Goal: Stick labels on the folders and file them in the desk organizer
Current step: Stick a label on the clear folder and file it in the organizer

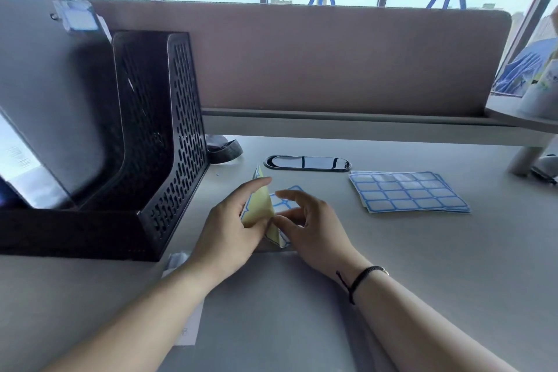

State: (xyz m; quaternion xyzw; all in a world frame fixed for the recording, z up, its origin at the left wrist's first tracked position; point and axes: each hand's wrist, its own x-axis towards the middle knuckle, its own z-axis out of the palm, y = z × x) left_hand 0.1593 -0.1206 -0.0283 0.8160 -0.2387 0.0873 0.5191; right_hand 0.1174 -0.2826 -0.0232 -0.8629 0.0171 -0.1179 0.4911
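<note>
i'm pinching a folded label sheet (260, 211) with my left hand (229, 229) while my right hand (311, 226) is picking at its edge with curled fingers.

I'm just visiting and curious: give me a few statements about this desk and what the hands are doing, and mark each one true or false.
1. Both hands hold a bent label sheet. True: the left hand grips its folded yellow backing and the right hand pinches it near the fold.
2. The spare label sheets lie to the left of the hands. False: they lie flat on the desk to the right.
3. The black mesh organizer stands at the left of the desk. True.
4. The organizer holds nothing. False: a grey folder stands in it.
5. A dark cord bracelet is on the left wrist. False: it is on the right wrist.
</note>
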